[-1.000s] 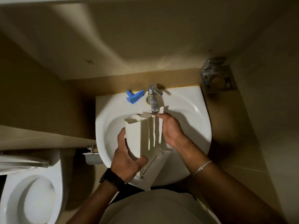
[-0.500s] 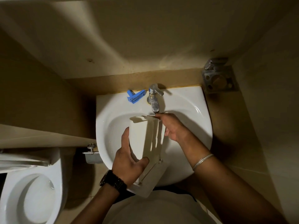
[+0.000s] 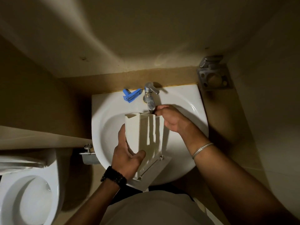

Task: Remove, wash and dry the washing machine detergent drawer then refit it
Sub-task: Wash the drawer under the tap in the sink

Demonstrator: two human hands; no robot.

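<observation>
On the far left sits the toilet (image 3: 27,197), well apart from the work, and I ignore it. My left hand (image 3: 125,157) cradles the drawer (image 3: 144,140) from the left side: the thumb hooks across its near face and the fingers wrap behind the left wall, so it is a curled grip, not a flat palm. The drawer stands on end over the sink (image 3: 103,127), its front panel low at the near rim and its open back end up under the tap (image 3: 150,98).

For this rinse, I judge the left hand has to carry the weight alone, so I keep that grip firm and low, where the plastic is widest. A wet drawer is likely to be slippery. I would tilt the open end so water runs down through the compartments and out into the bowl, not over the front panel onto my clothes.

The blue clip (image 3: 130,95) lies on the sink ledge just left of the tap; I would leave it there, clear of the drain.

My right hand (image 3: 172,120) is at the drawer's top right corner, fingers curled at the tap's spout. Whether it pinches the drawer's edge or the spout I cannot tell.
</observation>
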